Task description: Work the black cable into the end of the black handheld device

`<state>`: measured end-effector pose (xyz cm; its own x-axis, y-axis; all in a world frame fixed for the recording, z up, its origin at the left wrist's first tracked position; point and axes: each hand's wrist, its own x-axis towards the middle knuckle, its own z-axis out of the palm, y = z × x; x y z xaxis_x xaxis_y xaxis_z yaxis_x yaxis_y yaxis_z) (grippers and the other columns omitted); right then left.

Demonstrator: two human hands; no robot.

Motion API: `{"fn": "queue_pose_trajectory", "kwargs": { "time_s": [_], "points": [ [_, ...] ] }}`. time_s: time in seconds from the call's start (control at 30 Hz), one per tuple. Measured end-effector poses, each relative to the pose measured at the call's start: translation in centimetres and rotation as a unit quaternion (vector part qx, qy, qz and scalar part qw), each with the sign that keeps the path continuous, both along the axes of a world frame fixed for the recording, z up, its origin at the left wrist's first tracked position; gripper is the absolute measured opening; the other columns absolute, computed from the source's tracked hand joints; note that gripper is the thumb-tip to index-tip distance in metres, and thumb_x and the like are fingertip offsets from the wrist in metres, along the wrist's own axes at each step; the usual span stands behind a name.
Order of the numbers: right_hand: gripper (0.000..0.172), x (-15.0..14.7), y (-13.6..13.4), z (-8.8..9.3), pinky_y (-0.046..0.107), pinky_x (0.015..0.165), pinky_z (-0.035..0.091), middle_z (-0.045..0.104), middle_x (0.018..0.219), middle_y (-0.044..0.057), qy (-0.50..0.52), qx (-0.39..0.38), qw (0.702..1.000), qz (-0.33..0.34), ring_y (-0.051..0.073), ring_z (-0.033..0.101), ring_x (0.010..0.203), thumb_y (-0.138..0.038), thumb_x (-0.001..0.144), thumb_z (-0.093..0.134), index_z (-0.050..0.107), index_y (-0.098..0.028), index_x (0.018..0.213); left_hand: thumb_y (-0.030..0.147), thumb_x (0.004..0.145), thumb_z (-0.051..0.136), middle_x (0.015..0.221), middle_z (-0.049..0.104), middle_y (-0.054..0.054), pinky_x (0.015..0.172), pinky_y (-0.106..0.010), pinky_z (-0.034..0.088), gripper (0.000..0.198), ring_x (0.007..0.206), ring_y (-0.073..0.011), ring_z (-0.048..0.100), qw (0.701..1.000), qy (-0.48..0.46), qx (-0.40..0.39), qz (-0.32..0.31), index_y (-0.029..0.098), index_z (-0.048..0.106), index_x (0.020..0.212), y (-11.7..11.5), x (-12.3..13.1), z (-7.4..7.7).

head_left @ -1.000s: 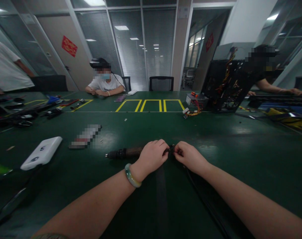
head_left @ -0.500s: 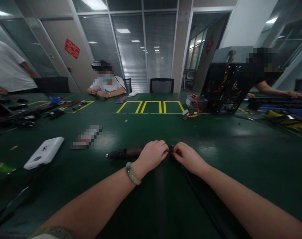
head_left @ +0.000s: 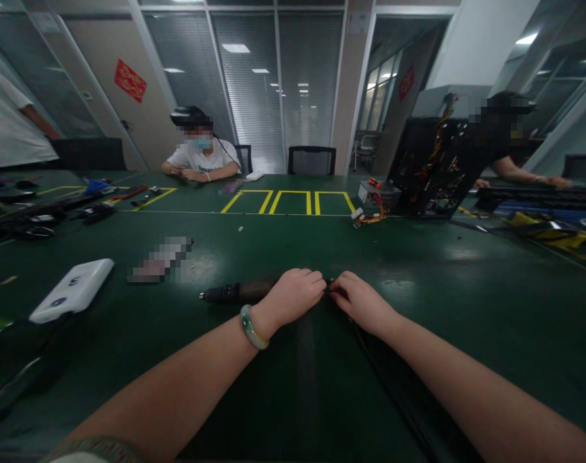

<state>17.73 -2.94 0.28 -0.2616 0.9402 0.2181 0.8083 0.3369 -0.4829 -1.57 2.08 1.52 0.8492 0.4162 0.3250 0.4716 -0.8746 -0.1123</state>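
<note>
A dark electric screwdriver point(head_left: 235, 293) lies sideways on the green table point(head_left: 254, 399), its metal tip pointing left. My left hand point(head_left: 295, 296), with a green bangle at the wrist, is closed over its rear part and hides that section. Close by on the right, the fingers of my right hand point(head_left: 360, 301) pinch the end of a black cable point(head_left: 392, 382) at the tool's tail. The small joint between the hands is mostly covered, so I cannot tell whether the cable is seated. From under my right hand the cable runs down toward the table's near edge.
A white power bank point(head_left: 73, 290) with a cord and a blurred flat item point(head_left: 161, 260) lie to the left. Dark tools and parts point(head_left: 36, 218) are at the far left. A computer case point(head_left: 430, 167) and power supply point(head_left: 377, 195) stand at back right. Several people work around the table.
The view has shifted slightly, so the surroundings appear a little further left and higher. Both hands keep their hold at the screwdriver's tail; the right fingers have shifted slightly.
</note>
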Motion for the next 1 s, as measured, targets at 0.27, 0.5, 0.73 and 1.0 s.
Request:
{"fn": "queue_pose_trajectory", "kwargs": {
  "time_s": [0.27,0.5,0.73,1.0],
  "points": [
    [0.011,-0.7,-0.8,0.7,0.029,0.073,0.041,0.065,0.087,0.002,-0.022,-0.017,1.000,-0.013,0.017,0.060,0.080,-0.019,0.088,0.053,0.064,-0.021,0.089,0.023,0.092,0.048,0.087,0.057,-0.004,0.072,-0.031,0.042,0.013,0.082,-0.0167,0.054,0.999,0.019,-0.014,-0.023,0.017,0.059,0.087,-0.2,-0.5,0.4],
    [0.012,-0.6,-0.8,1.1,0.034,0.081,0.036,0.068,0.078,0.000,-0.053,0.004,0.998,-0.033,0.018,0.062,0.076,-0.024,0.087,0.054,0.065,-0.023,0.086,0.024,0.091,0.051,0.093,0.056,-0.004,0.075,-0.030,0.044,0.007,0.087,-0.0173,0.054,0.997,-0.014,-0.055,0.060,0.018,0.054,0.093,-1.0,0.1,0.0],
    [0.012,-0.2,-0.2,0.1,0.024,0.060,0.039,0.069,0.080,0.000,0.016,-0.059,0.998,-0.036,0.015,0.061,0.069,-0.027,0.087,0.054,0.065,-0.023,0.087,0.024,0.089,0.055,0.092,0.056,-0.003,0.073,-0.030,0.043,0.006,0.086,-0.0179,0.053,0.995,-0.035,-0.069,0.066,0.018,0.054,0.090,-0.8,0.0,-0.3],
    [0.015,-0.1,-0.2,-0.2,0.024,0.060,0.039,0.069,0.080,0.000,0.049,-0.077,0.995,-0.029,0.015,0.061,0.068,-0.030,0.088,0.053,0.066,-0.022,0.089,0.018,0.089,0.052,0.094,0.057,-0.003,0.074,-0.030,0.043,0.005,0.088,-0.0176,0.052,0.996,-0.039,-0.068,0.039,0.019,0.056,0.091,-1.0,0.1,0.0]
  ]
}}
